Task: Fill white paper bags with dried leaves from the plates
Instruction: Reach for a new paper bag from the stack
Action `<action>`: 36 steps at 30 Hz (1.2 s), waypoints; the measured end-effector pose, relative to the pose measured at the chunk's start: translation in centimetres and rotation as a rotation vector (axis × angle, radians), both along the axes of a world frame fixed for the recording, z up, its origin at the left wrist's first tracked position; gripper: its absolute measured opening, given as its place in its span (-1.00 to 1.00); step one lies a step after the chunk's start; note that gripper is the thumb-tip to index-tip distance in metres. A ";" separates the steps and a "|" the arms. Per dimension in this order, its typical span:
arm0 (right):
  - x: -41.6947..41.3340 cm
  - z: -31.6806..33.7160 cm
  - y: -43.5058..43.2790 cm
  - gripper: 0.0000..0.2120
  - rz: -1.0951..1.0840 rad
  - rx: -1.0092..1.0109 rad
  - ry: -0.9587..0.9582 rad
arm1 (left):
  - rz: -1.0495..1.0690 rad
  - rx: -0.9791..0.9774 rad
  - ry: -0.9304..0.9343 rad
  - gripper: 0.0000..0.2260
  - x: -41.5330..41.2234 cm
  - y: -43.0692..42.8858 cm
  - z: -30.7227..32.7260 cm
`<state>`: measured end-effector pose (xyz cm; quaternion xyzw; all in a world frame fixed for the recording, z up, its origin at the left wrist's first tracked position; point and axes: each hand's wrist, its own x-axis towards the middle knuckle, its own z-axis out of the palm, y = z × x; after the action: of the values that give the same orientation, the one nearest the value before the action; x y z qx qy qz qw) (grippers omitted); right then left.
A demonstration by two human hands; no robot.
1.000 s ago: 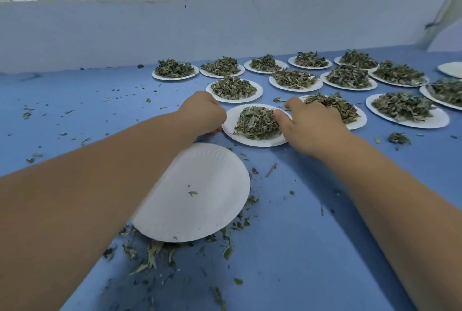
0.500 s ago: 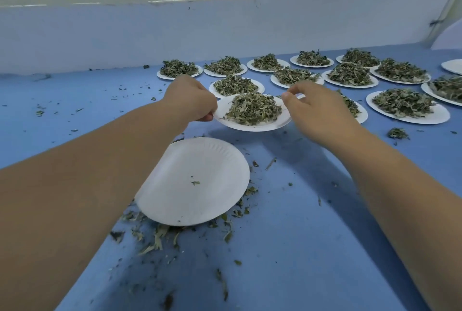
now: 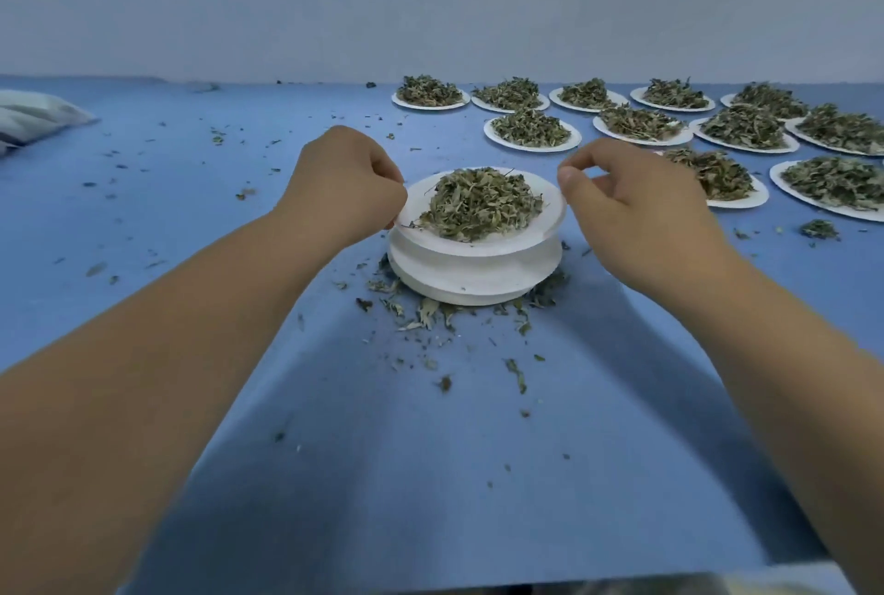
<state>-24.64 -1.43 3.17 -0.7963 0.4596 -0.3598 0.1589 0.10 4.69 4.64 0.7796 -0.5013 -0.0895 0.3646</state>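
A white paper plate (image 3: 540, 231) heaped with dried green leaves (image 3: 480, 202) is held just above an overturned empty white plate (image 3: 473, 281) on the blue table. My left hand (image 3: 347, 190) pinches the plate's left rim. My right hand (image 3: 636, 207) pinches its right rim between thumb and fingers. Both forearms reach in from the bottom corners. A white bag (image 3: 33, 116) lies at the far left edge, only partly in view.
Several more plates of dried leaves (image 3: 531, 128) stand in rows at the back right, up to the white wall (image 3: 287, 20). Loose leaf scraps (image 3: 430, 314) lie scattered around the overturned plate and across the blue table (image 3: 430, 475).
Both hands took the full plate by its rims, lifted it off the table and carried it toward me, over the overturned empty plate. The view shifted left, and the bag came into sight.
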 end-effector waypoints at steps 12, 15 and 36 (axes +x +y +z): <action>-1.4 -0.5 2.9 -0.68 -0.063 -0.190 0.412 | 0.027 -0.083 -0.231 -0.75 -1.0 2.8 -0.8; -4.6 -0.4 2.6 -0.70 -0.112 -0.199 0.462 | -0.040 -0.318 -0.178 -0.72 -5.3 1.8 0.6; -34.1 -4.1 -7.1 -0.52 -0.834 0.295 0.733 | -0.801 -0.046 -0.089 -0.68 -34.6 -9.5 -6.7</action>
<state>-58.74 -8.56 -0.94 -0.5898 0.8052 -0.0245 -0.0570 -34.48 -4.77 -2.09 0.5172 -0.7827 -0.1794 0.2961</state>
